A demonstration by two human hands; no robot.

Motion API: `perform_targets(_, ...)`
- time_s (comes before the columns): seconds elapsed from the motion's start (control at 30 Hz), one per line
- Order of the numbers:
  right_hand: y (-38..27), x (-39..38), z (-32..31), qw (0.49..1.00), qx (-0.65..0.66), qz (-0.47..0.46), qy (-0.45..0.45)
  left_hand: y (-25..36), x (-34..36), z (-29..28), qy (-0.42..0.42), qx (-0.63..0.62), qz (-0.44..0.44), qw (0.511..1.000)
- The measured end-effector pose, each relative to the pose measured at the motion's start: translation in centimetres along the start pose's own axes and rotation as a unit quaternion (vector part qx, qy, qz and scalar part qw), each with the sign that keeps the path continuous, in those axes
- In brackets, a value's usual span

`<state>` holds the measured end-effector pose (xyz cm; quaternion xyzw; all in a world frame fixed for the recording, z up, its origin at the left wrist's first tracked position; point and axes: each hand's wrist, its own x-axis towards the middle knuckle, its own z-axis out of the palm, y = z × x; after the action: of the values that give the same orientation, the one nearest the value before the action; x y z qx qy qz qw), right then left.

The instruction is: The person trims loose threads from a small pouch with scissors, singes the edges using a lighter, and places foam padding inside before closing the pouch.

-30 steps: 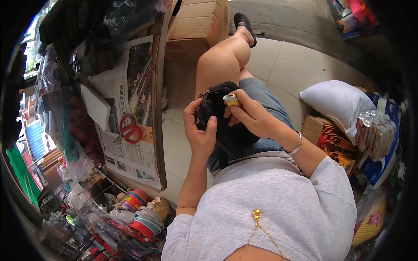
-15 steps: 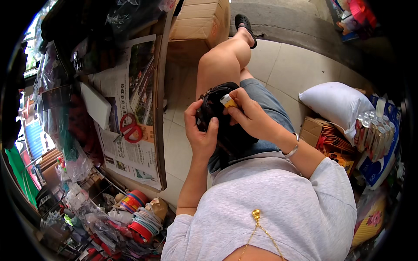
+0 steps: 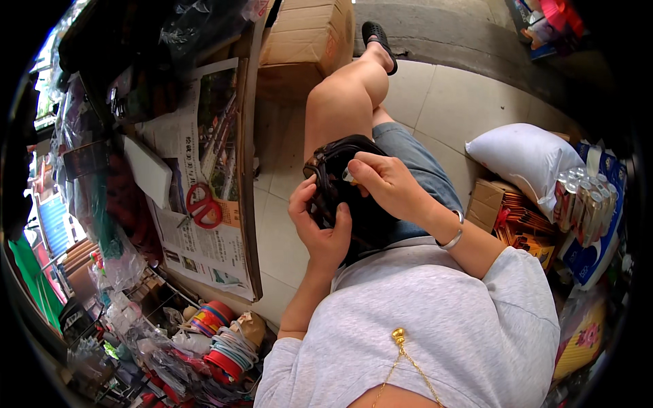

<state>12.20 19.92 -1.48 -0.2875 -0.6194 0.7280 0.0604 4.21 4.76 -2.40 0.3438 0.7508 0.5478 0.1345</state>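
Two bare hands are working close together above your lap, and between them you are holding a glossy black, rounded, soft-looking item (image 3: 332,182). Your left hand (image 3: 322,230) is gripping its left edge, fingers curling along the outer side and thumb lying over the part nearer your torso. Your right hand (image 3: 389,185) is pinching a small pale object with a touch of yellow (image 3: 349,177) between thumb and fingers; most of it is hiding behind them, so its full length cannot be told. Its visible end is pointing leftward over the black item, which is lying beneath it and toward your left hand; whether they are touching is not clear. The black item's long axis seems to be running from your waist out toward your knee, though its lower edge is merging with shadow. Your right hand is nearer its upper surface, your left its side. Red-handled scissors (image 3: 204,205) are lying well apart, to your left.
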Motion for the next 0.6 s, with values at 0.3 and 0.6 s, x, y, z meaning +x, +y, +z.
perform_targets(0.3,0.26,-0.29,0.31,1.0,-0.004,-0.017,0.027,0.75,-0.18,0.46,0.001,-0.047,-0.012,0.999)
perform_targets(0.6,0.57,-0.13,0.55,0.998,0.023,-0.013,0.049,0.33,-0.28,0.59,0.002,-0.018,0.001,1.0)
